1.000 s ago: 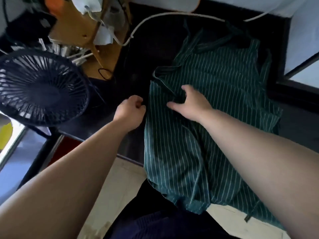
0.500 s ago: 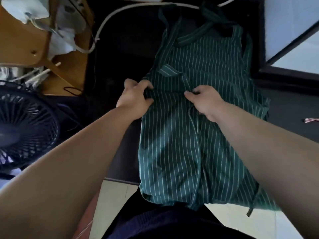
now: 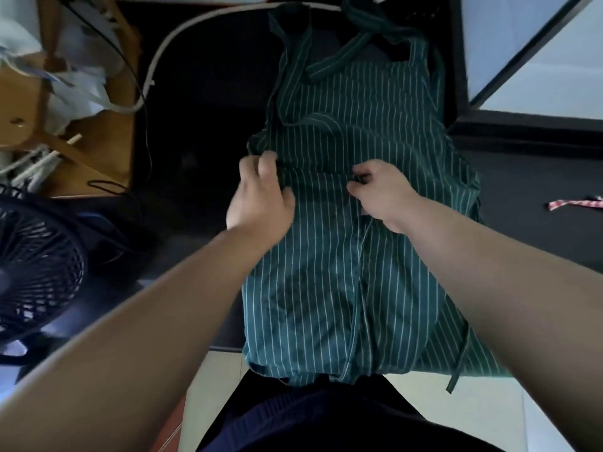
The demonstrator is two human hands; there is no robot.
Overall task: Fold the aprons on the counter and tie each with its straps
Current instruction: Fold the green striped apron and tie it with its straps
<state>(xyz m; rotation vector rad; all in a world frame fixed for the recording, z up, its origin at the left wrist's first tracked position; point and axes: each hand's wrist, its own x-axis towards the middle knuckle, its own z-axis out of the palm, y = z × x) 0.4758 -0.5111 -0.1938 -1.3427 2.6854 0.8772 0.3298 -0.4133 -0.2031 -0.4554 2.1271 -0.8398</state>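
A dark green apron with thin white stripes (image 3: 342, 272) lies lengthwise on the black counter (image 3: 202, 125), its lower end hanging over the front edge. Its straps (image 3: 329, 62) are bunched at the far end, and one strap (image 3: 458, 360) dangles at the lower right. My left hand (image 3: 261, 197) grips the apron's left edge at mid-length. My right hand (image 3: 381, 194) pinches a horizontal crease of the cloth near its middle. Both hands sit on the same fold line.
A black fan (image 3: 36, 265) stands at the left. A wooden stand (image 3: 29, 102) with white cloth and cables sits at the far left. A white cable (image 3: 163, 57) curves over the counter. A red checked strip (image 3: 574, 203) lies at the right, below a window frame (image 3: 522, 125).
My left hand has moved from beside the apron onto its left edge and closed on it. My right hand has shifted to pinch the crease. The view has swung right and forward.
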